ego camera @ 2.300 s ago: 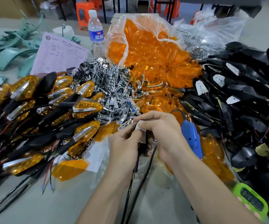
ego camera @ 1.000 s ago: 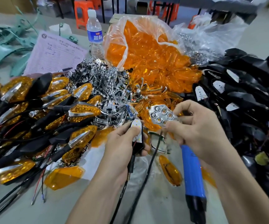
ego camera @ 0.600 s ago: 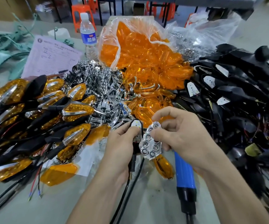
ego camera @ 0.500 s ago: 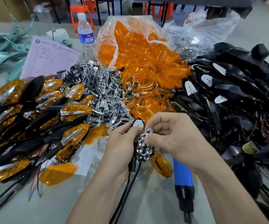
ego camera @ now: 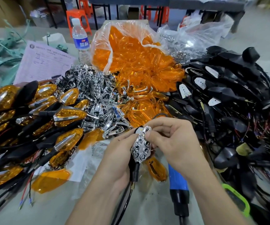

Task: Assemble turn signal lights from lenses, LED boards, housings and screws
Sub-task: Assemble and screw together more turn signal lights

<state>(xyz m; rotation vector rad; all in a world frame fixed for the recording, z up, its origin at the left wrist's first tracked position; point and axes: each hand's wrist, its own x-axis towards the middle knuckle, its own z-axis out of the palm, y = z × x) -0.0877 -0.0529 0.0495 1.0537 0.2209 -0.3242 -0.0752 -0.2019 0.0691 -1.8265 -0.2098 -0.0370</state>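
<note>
1. Sitting in the middle, just above the table [ego camera: 147,208], is a shiny reflector [ego camera: 141,147] with round cups in it. It lies on top of a black housing [ego camera: 135,170].
2. The left hand [ego camera: 114,161] has its fingers curled round the housing and holds it from the side.
3. The right hand [ego camera: 174,143] pinches the top of the reflector with thumb and first finger.
4. A bit of white board [ego camera: 138,130] peeks out at the top, under the reflector.
5. A black cable [ego camera: 124,202] hangs down from the housing.
6. A blue screwdriver [ego camera: 178,179] lies on the table under the right arm, with one orange lens [ego camera: 157,170] just beside it.
7. Finished lights [ego camera: 66,114] are piled on the left.
8. A heap of shiny parts [ego camera: 98,98] sits behind the hands.
9. A bag of lenses [ego camera: 131,51] stands farther back.
10. Black housings with wires [ego camera: 228,103] fill the right side.
11. A water bottle [ego camera: 80,38] and a paper [ego camera: 45,62] are at the back left.
</note>
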